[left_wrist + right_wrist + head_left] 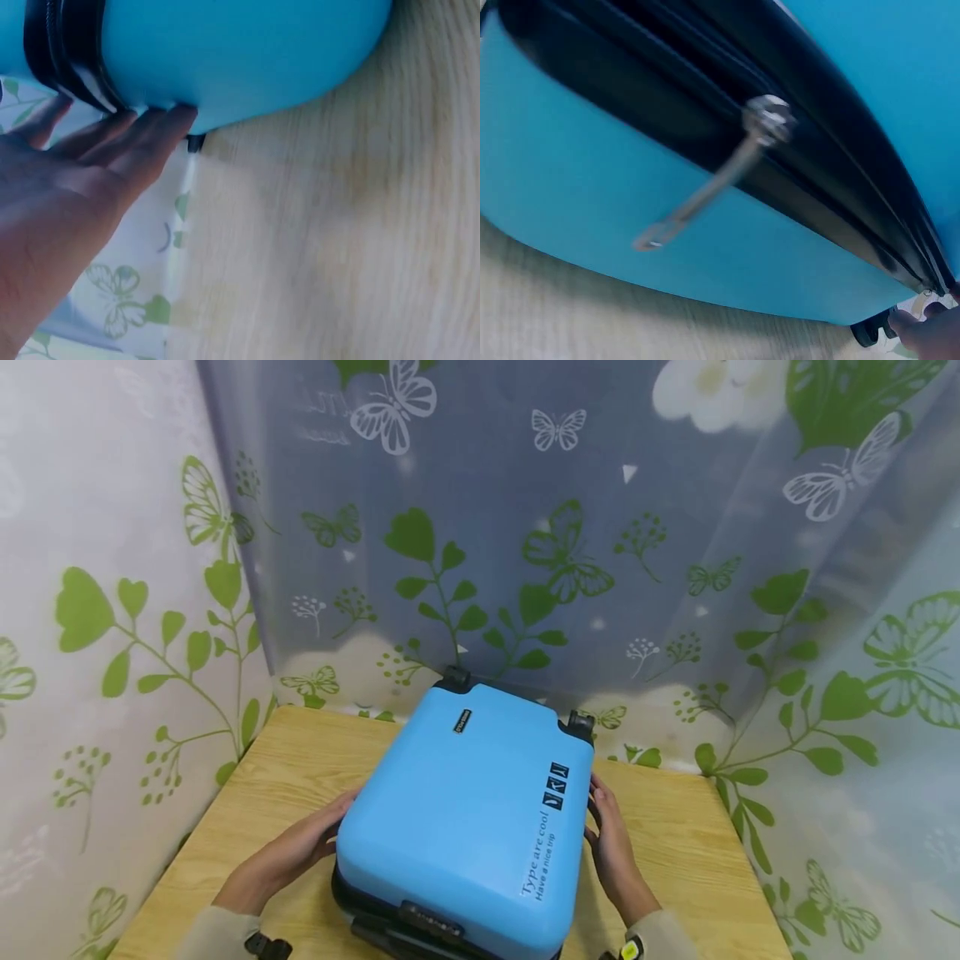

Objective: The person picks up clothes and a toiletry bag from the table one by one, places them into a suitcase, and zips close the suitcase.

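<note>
One suitcase (465, 810), one table (300, 760), two wheels (581, 724).

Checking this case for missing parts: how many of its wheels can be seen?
2. On the blue suitcase, one black wheel sits at the far left corner and another at the far right corner. Any wheels underneath are hidden against the wooden table.

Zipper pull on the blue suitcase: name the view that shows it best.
The right wrist view: the metal zipper pull hangs large against the black zipper band. The head view shows only the suitcase shell from above; the left wrist view shows the band's edge, no pull.
</note>
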Action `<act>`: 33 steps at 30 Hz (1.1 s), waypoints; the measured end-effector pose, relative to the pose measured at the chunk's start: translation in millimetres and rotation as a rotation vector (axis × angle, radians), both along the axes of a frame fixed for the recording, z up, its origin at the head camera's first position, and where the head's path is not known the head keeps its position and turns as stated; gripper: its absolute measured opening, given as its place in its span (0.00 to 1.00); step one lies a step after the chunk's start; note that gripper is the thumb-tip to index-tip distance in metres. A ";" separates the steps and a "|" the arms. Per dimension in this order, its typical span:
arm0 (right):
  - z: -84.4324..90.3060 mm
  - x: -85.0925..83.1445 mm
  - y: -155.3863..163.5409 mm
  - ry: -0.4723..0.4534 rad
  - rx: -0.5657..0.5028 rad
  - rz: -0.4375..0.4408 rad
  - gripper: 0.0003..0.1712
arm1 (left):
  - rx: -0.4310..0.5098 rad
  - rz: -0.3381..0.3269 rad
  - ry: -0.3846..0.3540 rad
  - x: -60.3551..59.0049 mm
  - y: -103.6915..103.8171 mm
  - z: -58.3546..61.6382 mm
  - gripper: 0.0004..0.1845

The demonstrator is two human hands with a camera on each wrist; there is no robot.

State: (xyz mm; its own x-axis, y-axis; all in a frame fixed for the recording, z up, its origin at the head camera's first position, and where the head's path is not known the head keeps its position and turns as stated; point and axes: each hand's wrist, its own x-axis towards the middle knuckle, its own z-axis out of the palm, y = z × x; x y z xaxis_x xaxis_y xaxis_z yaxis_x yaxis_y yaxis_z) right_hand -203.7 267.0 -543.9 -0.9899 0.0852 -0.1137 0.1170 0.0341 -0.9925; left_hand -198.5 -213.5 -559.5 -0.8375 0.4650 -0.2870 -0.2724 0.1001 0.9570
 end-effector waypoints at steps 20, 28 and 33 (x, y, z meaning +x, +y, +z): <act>-10.2 -37.9 15.2 -0.043 0.037 0.029 0.45 | 0.110 -0.197 0.061 18.1 -26.5 -21.4 0.38; -12.3 -47.6 18.1 -0.044 0.045 0.053 0.42 | 0.136 -0.187 0.070 20.8 -24.6 -21.5 0.46; -14.1 -52.9 19.6 -0.038 0.006 0.069 0.40 | 0.116 -0.181 0.067 21.8 -23.4 -21.8 0.51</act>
State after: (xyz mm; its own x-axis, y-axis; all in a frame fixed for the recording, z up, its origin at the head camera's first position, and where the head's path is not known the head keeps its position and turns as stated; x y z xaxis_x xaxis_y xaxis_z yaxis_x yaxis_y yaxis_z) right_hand -256.6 286.6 -558.0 -0.9883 0.0180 -0.1513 0.1520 0.0495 -0.9871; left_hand -176.6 -236.9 -581.2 -0.7526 0.6364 -0.1692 -0.1955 0.0295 0.9803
